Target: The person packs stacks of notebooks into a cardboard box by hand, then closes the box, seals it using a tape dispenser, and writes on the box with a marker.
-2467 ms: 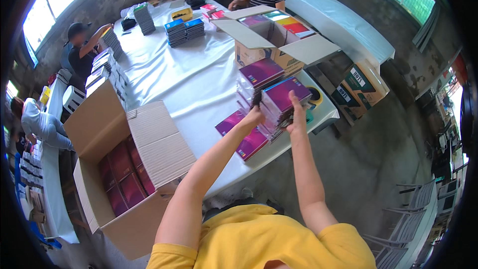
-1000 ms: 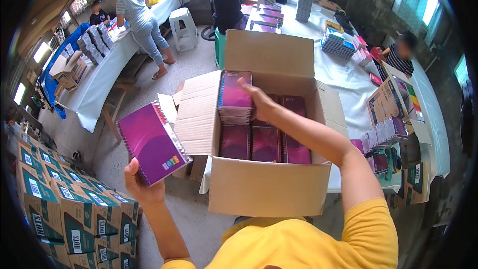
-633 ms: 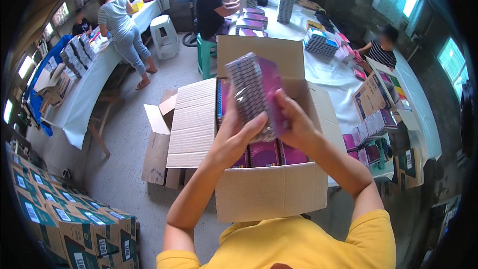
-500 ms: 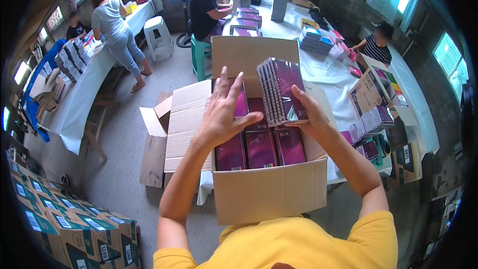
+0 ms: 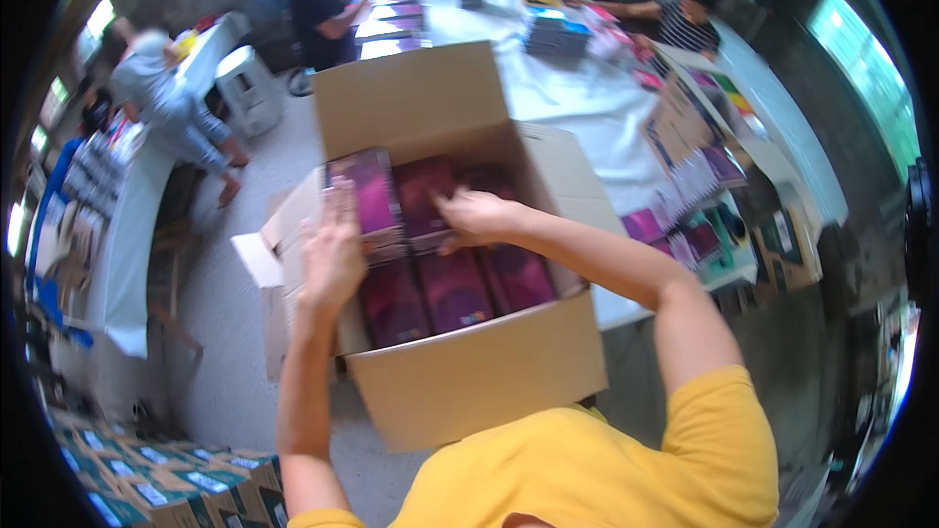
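An open cardboard box (image 5: 479, 376) stands before me, packed with stacks of purple-covered spiral notebooks. My left hand (image 5: 333, 249) lies with its fingers stretched out against the outer side of the back-left stack (image 5: 367, 198), which rises above the front row (image 5: 452, 286). Reaching in from the right, my right hand (image 5: 481, 217) has its bent fingers and thumb at the right and near edges of the back-middle notebook stack (image 5: 423, 191). That stack sits down in the box. Motion blur softens the fingertips, and my forearm covers part of the right-hand stacks.
The box's far flap (image 5: 411, 98) stands up. Behind it runs a white-covered table (image 5: 577, 137) with more stacks and two people working. Another carton (image 5: 680, 122) stands to the right. On the left are a white stool (image 5: 249, 88) and a standing person; several cartons (image 5: 171, 489) fill the lower left.
My right hand has lowered the notebook stack from above the box into its back row. My left hand has moved down to the box's left side. The whole view has shifted and tilted.
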A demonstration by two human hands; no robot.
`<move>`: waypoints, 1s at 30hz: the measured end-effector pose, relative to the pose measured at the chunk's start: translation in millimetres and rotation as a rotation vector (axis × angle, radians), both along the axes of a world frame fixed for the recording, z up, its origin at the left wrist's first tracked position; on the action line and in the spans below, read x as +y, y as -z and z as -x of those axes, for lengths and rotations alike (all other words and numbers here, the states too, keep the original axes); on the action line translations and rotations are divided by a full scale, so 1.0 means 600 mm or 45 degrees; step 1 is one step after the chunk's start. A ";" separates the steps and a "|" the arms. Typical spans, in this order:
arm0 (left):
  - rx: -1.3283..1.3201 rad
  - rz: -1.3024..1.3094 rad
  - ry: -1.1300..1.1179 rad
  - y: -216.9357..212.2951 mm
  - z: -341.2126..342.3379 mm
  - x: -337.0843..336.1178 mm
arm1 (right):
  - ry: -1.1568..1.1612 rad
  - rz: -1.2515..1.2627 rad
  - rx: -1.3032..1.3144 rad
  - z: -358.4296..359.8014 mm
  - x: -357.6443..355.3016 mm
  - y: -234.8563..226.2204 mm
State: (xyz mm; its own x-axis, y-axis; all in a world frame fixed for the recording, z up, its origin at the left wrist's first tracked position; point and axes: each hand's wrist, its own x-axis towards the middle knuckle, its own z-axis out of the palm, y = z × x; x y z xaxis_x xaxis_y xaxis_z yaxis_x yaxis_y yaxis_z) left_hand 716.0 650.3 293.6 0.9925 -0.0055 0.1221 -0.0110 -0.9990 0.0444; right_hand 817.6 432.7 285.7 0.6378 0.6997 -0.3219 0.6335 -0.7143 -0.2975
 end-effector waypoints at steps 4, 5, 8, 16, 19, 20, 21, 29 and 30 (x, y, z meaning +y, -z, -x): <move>-0.113 0.067 -0.002 -0.010 0.006 -0.008 | 0.013 -1.122 -0.054 0.078 -0.137 -0.087; -0.181 -0.009 0.028 -0.026 0.018 -0.029 | 0.132 -1.605 -0.057 0.111 -0.194 -0.090; -0.236 0.608 0.368 -0.111 0.087 -0.118 | 1.053 -1.911 -0.733 0.151 -0.374 0.058; 0.699 1.470 1.089 -0.051 0.109 -0.599 | 2.835 -1.716 0.822 0.185 -0.708 0.333; 0.620 1.274 0.832 0.106 0.047 -0.777 | 2.611 -1.989 0.661 0.144 -0.737 0.398; 0.469 1.188 0.671 0.172 0.007 -0.823 | 2.550 -2.035 0.580 0.131 -0.722 0.399; 0.318 1.100 0.513 0.232 -0.041 -0.855 | 2.490 -2.077 0.498 0.123 -0.712 0.399; 0.406 0.479 0.094 0.353 -0.237 -0.866 | 2.609 -1.753 0.685 0.151 -0.727 0.455; 0.450 0.518 0.055 0.345 -0.242 -0.869 | 2.649 -1.812 0.538 0.152 -0.726 0.456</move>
